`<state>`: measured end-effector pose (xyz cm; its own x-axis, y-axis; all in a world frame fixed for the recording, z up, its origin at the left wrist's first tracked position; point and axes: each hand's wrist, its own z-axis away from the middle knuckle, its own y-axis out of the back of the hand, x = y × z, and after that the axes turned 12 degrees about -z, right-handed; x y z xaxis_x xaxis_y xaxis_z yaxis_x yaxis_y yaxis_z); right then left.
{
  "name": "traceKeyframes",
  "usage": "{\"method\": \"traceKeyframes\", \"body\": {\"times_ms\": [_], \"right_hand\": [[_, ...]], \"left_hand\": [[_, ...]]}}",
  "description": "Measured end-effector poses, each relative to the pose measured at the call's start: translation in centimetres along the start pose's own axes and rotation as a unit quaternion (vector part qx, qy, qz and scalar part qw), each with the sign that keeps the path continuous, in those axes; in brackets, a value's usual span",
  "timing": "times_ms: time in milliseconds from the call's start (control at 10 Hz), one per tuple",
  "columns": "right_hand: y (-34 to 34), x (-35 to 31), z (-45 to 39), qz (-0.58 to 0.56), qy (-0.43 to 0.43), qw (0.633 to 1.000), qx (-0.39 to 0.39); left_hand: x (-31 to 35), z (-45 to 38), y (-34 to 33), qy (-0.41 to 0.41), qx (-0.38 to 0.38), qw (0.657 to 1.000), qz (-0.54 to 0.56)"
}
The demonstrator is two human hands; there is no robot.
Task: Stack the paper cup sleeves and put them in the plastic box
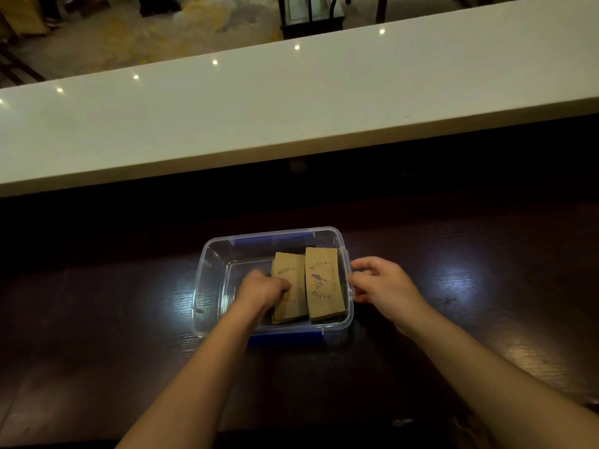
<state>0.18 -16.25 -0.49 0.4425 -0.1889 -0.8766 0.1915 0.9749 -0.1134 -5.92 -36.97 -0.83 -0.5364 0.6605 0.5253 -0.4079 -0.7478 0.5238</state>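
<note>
A clear plastic box (207, 273) with blue clips stands on the dark wooden counter. Inside it lie two stacks of brown paper cup sleeves side by side. The right stack (324, 283) shows a printed bird and sits against the box's right wall. My left hand (262, 288) is inside the box, fingers curled onto the left stack (290, 270), partly covering it. My right hand (382, 280) is outside the box, with thumb and fingers pinching the rim of its right wall.
A long white raised counter ledge (291, 102) runs across behind the box. The dark wooden counter (97, 319) extends to both sides. Beyond the ledge, a tiled floor and dark furniture (311, 14) lie lower down.
</note>
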Motion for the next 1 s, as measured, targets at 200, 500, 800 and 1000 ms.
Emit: {"method": "traceKeyframes", "body": {"times_ms": [200,500,800,1000], "right_hand": [[-0.1,0.2,0.1,-0.003,0.001,1.000,0.010],[-0.4,0.0,0.2,0.002,0.000,1.000,0.016],[-1.1,-1.1,0.7,0.078,0.006,0.996,0.034],[-0.5,-2.3,1.0,0.162,0.050,0.983,0.064]], "left_hand": [[0.1,-0.2,-0.6,0.010,0.009,1.000,0.008],[0.0,-0.4,-0.8,0.005,0.001,1.000,0.003],[-0.5,-0.4,-0.6,0.005,0.000,1.000,0.022],[-0.4,1.0,0.1,-0.044,0.108,0.991,-0.071]]}}
